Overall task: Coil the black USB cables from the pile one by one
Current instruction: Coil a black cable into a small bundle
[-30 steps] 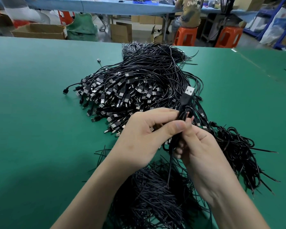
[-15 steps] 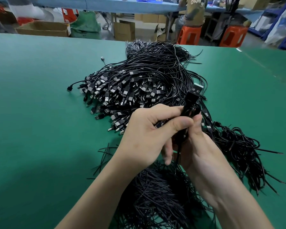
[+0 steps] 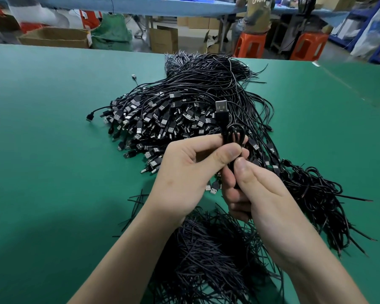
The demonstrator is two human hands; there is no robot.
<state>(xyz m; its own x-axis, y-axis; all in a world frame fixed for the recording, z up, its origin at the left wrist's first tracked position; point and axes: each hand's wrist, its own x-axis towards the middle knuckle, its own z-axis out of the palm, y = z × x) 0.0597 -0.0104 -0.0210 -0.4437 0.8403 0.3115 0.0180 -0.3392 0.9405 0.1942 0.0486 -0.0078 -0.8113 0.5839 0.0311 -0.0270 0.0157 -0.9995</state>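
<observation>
- A green bench (image 3: 53, 150) fills most of my view, with blurred boxes and stools along the top edge.
- The pile of black USB cables (image 3: 184, 102) sprawls across the centre, its plugs fanned toward the left.
- A looser heap of cables (image 3: 316, 194) lies at right. A brush of bare wire ends (image 3: 206, 260) sits at bottom centre.
- The left hand (image 3: 184, 172), centre frame, has thumb and fingers closed in a pinch on one cable.
- The right hand (image 3: 261, 194) touches it, fingers curled round the same cable lower down.
- That held cable (image 3: 235, 133) is above the pile, in small loops.
- Its plug (image 3: 221, 107) stands upright.
- My worry is that a slackened pinch would let the springy loops open. The hanging tail could also snag in the strands below.
</observation>
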